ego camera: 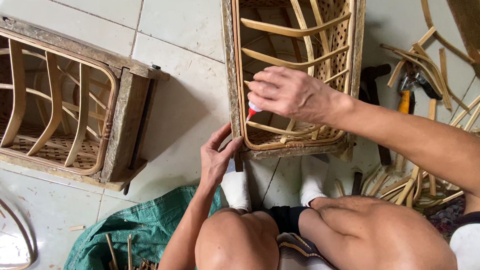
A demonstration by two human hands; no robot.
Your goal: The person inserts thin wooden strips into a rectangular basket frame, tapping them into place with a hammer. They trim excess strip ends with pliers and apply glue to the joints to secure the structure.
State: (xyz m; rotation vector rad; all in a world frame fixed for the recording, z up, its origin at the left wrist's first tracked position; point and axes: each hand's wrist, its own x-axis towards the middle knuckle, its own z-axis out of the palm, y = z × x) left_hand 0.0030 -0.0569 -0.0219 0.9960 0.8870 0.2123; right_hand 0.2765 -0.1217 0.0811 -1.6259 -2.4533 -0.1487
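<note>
Glue work on a rattan frame [296,69] was what the head view showed, sitting on the tiled floor [185,99] right in front of the person's knees. Right hand [292,93] was over the frame's near end, fingers closed on a small glue bottle [253,110] with a red nozzle aimed down at the inner rim. Left hand [217,157] was at the frame's near left corner, fingers partly curled against the outside edge, steadying it rather than gripping anything.

Left of the frame lay a second frame [63,104] of the same kind. Right of it, loose rattan strips [429,64] and a hammer [374,93]. A green sack [131,229] of sticks sat near the left knee.

Progress-wise, the curved slats looked already set in; I'd guess gluing was mid-way, can't tell how many joints were left.
</note>
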